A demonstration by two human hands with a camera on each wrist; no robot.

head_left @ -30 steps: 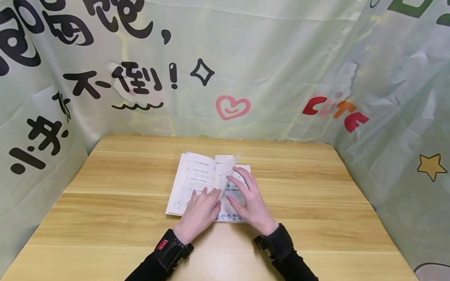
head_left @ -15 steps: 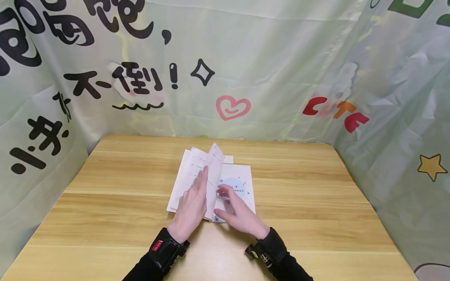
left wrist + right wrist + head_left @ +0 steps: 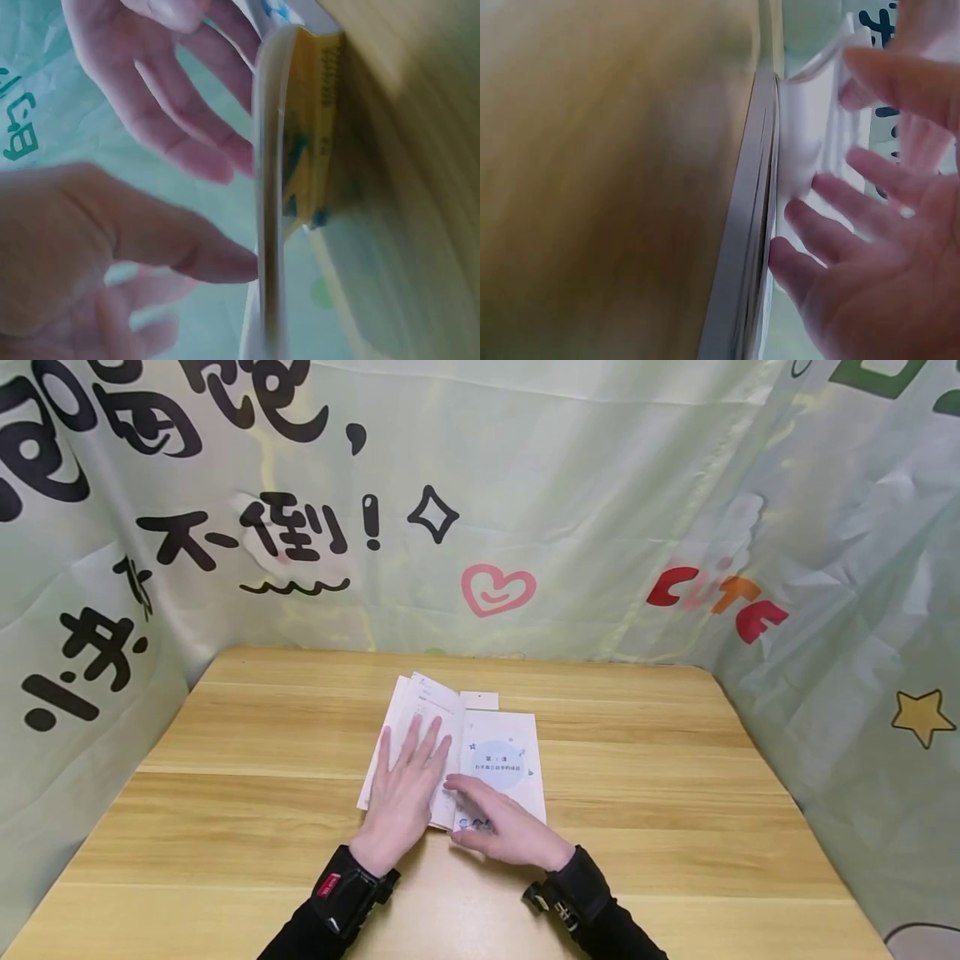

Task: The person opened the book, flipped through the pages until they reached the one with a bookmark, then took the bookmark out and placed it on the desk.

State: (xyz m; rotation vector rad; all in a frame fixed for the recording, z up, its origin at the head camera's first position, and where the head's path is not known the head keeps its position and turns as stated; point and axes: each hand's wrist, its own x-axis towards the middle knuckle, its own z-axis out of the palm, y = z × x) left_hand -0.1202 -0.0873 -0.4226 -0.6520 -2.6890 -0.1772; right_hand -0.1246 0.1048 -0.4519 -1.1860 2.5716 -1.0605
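The leaf (image 3: 438,700) that stood raised half a second ago now lies over the left side of the open book (image 3: 521,732). The wooden tabletop (image 3: 637,760) carries the book and reaches well past it on both sides; a white card (image 3: 480,701) shows at the book's far edge. On the book's left pages, the left hand (image 3: 400,802) rests with fingers spread. Over the book's lower right page, the right hand (image 3: 506,828) has loosely bent, parted fingers, pinching nothing; contact I cannot tell.
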